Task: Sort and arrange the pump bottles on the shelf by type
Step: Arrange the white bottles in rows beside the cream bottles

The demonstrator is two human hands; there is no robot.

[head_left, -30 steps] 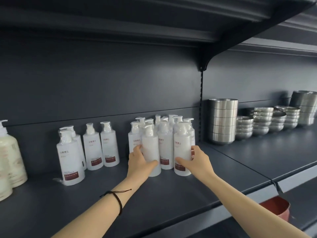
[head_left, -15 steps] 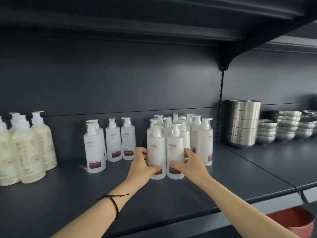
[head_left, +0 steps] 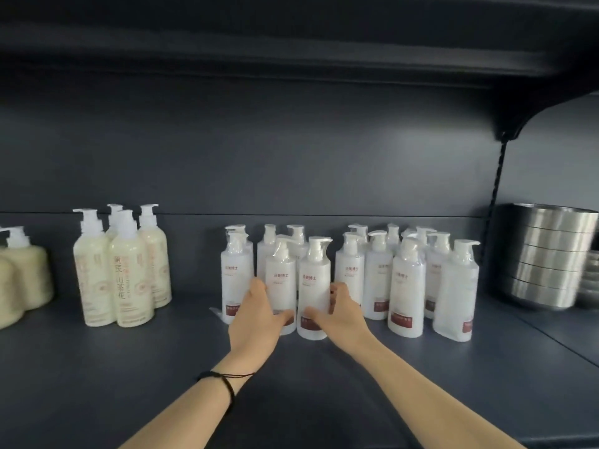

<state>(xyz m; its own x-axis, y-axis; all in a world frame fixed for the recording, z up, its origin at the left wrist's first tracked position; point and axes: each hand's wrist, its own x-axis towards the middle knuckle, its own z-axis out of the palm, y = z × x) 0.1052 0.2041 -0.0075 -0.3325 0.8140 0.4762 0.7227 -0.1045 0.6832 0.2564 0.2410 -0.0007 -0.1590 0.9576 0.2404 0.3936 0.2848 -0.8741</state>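
both held bottles have slid leftward, away from the white cluster (head_left: 406, 293); left hand (head_left: 256, 322) curls round one white pump bottle (head_left: 281, 277), right hand (head_left: 340, 314) round its twin (head_left: 313, 280); both upright, touching, dark red labels low, on the shelf (head_left: 162, 367); cream bottles (head_left: 129, 277) stand left, steel bowls (head_left: 547, 257) right.
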